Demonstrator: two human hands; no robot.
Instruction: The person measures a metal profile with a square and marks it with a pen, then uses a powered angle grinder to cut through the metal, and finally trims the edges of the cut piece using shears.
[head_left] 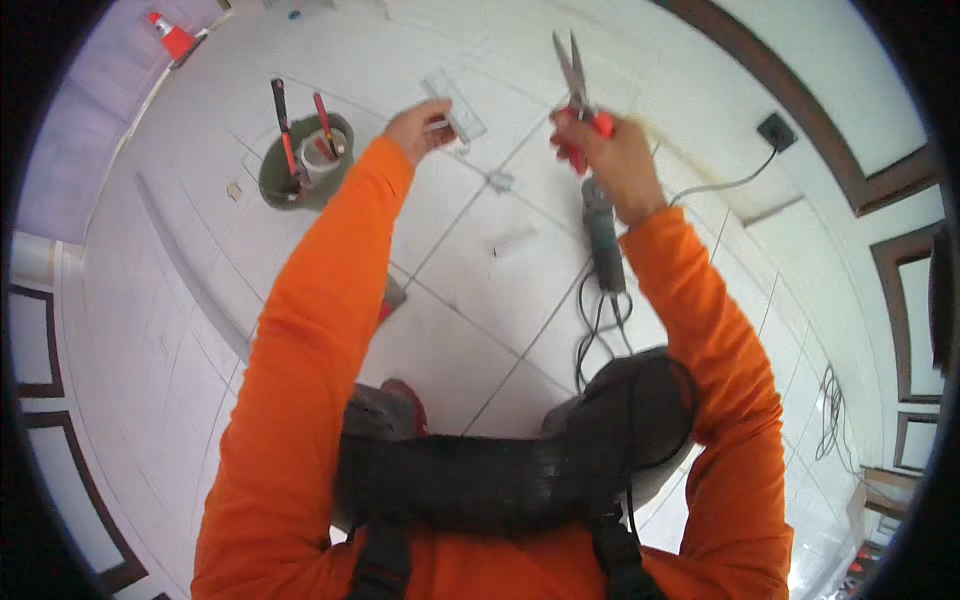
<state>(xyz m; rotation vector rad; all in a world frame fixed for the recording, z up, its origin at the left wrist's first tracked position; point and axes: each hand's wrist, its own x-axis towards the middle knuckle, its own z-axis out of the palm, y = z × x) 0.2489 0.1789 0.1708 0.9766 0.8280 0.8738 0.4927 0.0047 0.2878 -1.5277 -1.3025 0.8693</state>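
A small clear plastic strip [455,108] is pinched in the closed grip of the left hand [418,128], held up above the tiled floor [480,260]. Red-handled snips [575,85] are clasped in the right hand [610,155], blades slightly parted and pointing away, just right of the strip. The cut is judged best made with the strip fed squarely between the blades and fingers kept back from the edge. Below the right grip one grinder [603,240] lies with its cable. Beyond the left grip one bucket [305,160] holds two red-handled tools. One orange cone [175,38] stands far off.
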